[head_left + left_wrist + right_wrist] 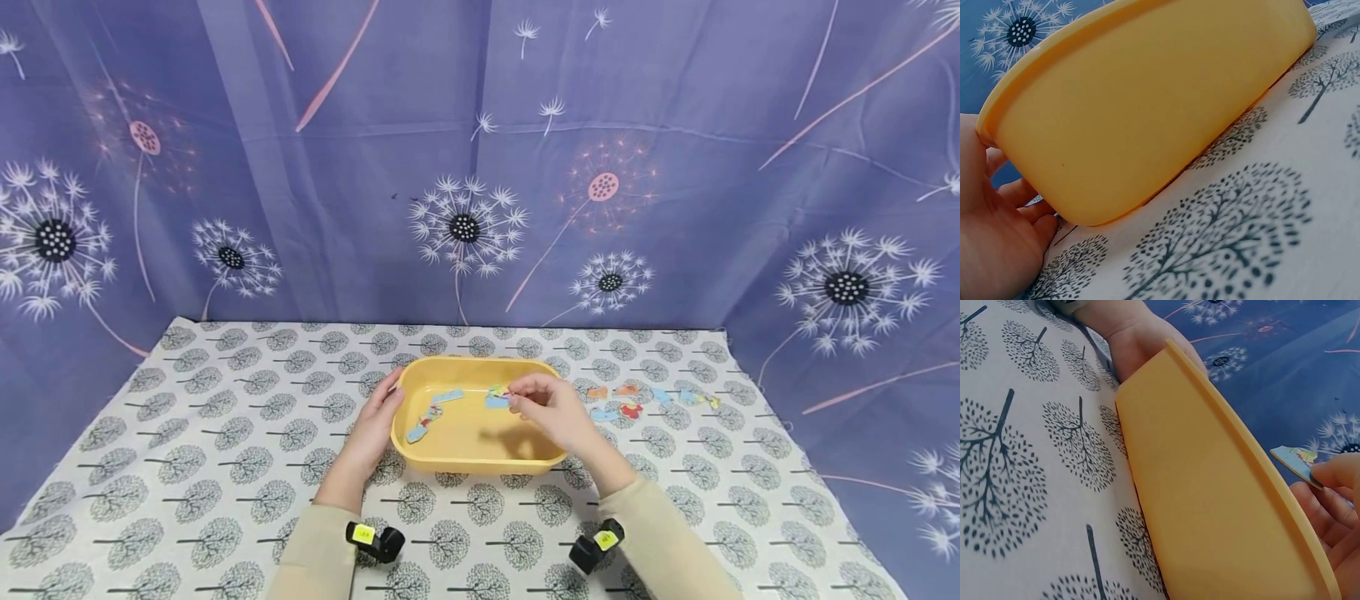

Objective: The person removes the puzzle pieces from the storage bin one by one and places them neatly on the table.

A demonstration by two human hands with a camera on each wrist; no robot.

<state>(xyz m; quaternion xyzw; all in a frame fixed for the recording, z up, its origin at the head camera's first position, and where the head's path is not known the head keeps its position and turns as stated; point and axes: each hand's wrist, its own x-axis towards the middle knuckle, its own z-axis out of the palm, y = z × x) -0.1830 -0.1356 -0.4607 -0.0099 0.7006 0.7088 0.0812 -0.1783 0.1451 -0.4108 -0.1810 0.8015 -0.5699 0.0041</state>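
Observation:
A yellow plastic tub stands on the cloth between both hands. My left hand grips its left end, thumb at the rim and fingers against the outer wall, as the left wrist view also shows. Over the tub's right part, my right hand pinches a flat light-blue puzzle piece with yellow and red print, between thumb and fingers. Inside the tub lie several similar pieces, among them a blue one and a joined-looking strip along the left side.
Right of the tub, several loose pieces lie on the tree-print cloth: orange ones, blue ones, a red one. A blue dandelion-print curtain hangs behind and at both sides.

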